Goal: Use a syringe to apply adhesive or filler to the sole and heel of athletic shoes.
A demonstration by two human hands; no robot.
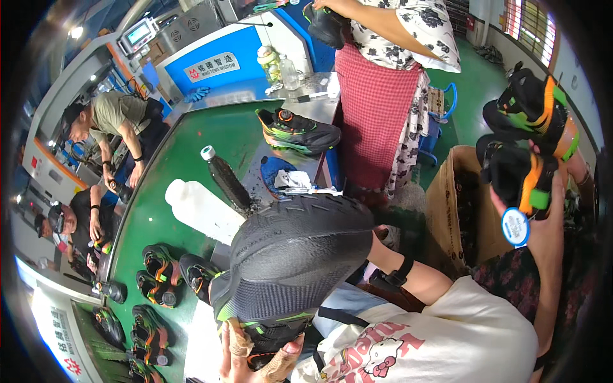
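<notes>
A black sneaker (294,255) with green edging is held very close in front of me, its toe up and its treaded sole edge along the top. At its lower end my left hand (255,360), with tape round some fingers, is closed on it. My right hand does not show. Behind the sneaker stand a white plastic bottle (199,207) and a dark bottle with a pale cap (225,175). Another black, green and orange sneaker (297,132) with a dial rests beyond them, near a blue object (274,172) with white tissue.
Several sneakers (152,332) line the green table (172,191) at left. On my right are a co-worker's white shirt (434,338), a hand (543,210) holding a tagged sneaker (520,169), and a cardboard box (447,217). Someone in a red checked apron (377,115) stands ahead.
</notes>
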